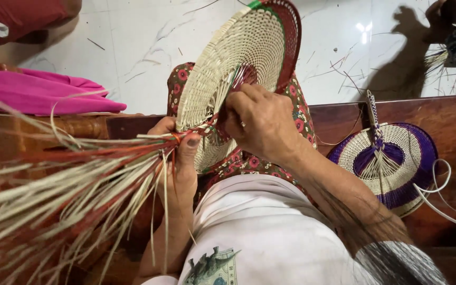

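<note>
Two hands on one half-woven fan, propped over the lap.
Left hand (183, 158): fingers closed around the loose straw strands (64, 195) at the woven fan (238, 63) base, apparently keeping tension. Right hand (259, 124): fingers curled tight on the weave edge, steadying it. One finished purple fan (389, 163) lies on the wooden bench (449, 126).

woven fan (238, 58) on lap, loose strands (64, 190) left; finished fan (391, 163) right

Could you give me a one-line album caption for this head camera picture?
Left hand and right hand grip a round cream woven fan with red rim, loose straw strands trailing left.
</note>
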